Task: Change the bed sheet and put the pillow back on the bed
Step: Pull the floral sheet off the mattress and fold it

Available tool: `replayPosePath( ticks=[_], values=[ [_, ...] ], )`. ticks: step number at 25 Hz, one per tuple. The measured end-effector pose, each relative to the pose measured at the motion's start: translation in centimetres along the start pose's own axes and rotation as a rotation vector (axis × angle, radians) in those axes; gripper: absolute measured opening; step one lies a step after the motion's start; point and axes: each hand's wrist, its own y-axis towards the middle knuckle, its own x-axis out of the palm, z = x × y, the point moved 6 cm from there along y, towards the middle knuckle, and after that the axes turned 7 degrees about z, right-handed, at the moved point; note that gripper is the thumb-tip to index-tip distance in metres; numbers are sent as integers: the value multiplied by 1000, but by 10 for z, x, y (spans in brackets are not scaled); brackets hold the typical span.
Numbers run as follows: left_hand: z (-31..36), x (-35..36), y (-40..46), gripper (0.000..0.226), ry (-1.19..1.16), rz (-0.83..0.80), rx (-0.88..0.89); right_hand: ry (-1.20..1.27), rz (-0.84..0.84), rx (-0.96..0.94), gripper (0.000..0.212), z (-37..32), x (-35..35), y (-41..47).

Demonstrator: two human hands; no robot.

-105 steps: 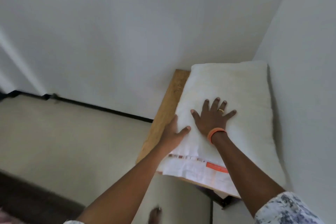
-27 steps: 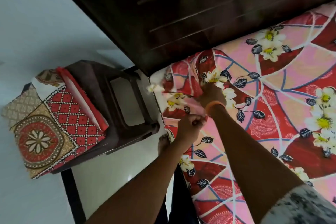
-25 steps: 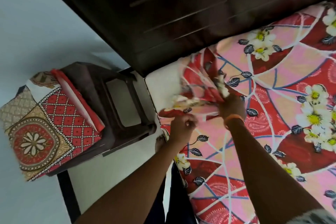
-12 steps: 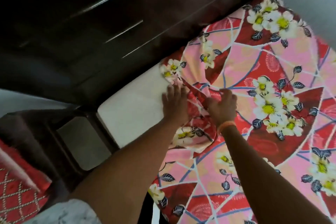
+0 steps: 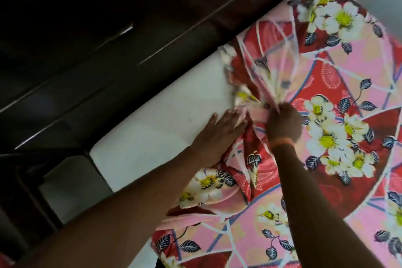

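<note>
- Dark wooden headboard (image 5: 108,54) fills the upper left.
- Bare white mattress (image 5: 156,128) shows beside it.
- Left hand (image 5: 219,131) lies flat, fingers spread, at the sheet's edge.
- Right hand (image 5: 283,123) is fisted around bunched floral bed sheet (image 5: 326,137), which covers the mattress's right side.

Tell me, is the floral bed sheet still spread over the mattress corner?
No. The floral bed sheet is bunched up, pulled off the corner; bare white mattress shows beside the headboard.
</note>
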Motion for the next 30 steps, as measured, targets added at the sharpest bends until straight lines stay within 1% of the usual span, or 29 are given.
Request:
replayPosePath(
  ticks=[1,2,3,5,6,8,9,10,12,13,14,16,17,18,20,21,22,25,27,29,30],
  values=[
    [2,-5,2,90,-87,10,-28,-34,20,107,19,42,-23,-8],
    [1,-11,7,91,-168,-2,-82,-95,14,129,19,71,-40,-18],
    [-1,-15,14,98,-223,-35,-151,-153,-24,75,19,86,-49,-25],
    [-4,-25,39,108,-263,-96,-285,-258,-163,-129,26,83,-43,-23],
    [-3,-32,56,106,-274,-98,-341,-329,-222,-199,33,74,-40,-13],
    [-7,-43,89,97,-224,-57,-408,-403,-263,-217,52,50,-44,21],
    [-12,-48,105,99,-152,-43,-421,-396,-262,-211,63,37,-47,43],
    [-20,-50,121,107,-66,-41,-422,-374,-242,-219,71,23,-49,66],
    [-38,-49,149,125,122,-53,-398,-272,-145,-227,71,-10,-41,113],
    [-43,-47,158,129,188,-58,-389,-210,-106,-207,72,-29,-34,136],
    [-46,-44,165,131,222,-64,-386,-161,-73,-176,76,-46,-27,157],
    [-45,-37,180,131,238,-79,-376,-168,11,-84,85,-62,-14,204],
    [-45,-34,182,130,246,-81,-373,-190,48,-42,83,-63,-8,222],
    [-46,-33,182,129,255,-79,-377,-208,59,-27,73,-62,-2,235],
    [-47,-32,184,126,255,-89,-390,-231,48,-101,38,-62,2,241],
    [-47,-30,184,124,254,-95,-393,-229,40,-150,29,-59,1,235],
    [-47,-29,184,122,259,-95,-390,-224,25,-187,26,-50,-1,222],
    [-42,-32,185,116,255,-70,-387,-262,-18,-228,21,4,-13,160],
    [-38,-35,183,109,238,-66,-358,-281,-51,-199,24,49,-22,102],
    [-23,-36,173,95,230,-41,-269,-301,-111,-107,31,87,-31,50],
    [-10,-35,165,86,208,-34,-190,-318,-136,-61,34,103,-34,30]
  ],
)
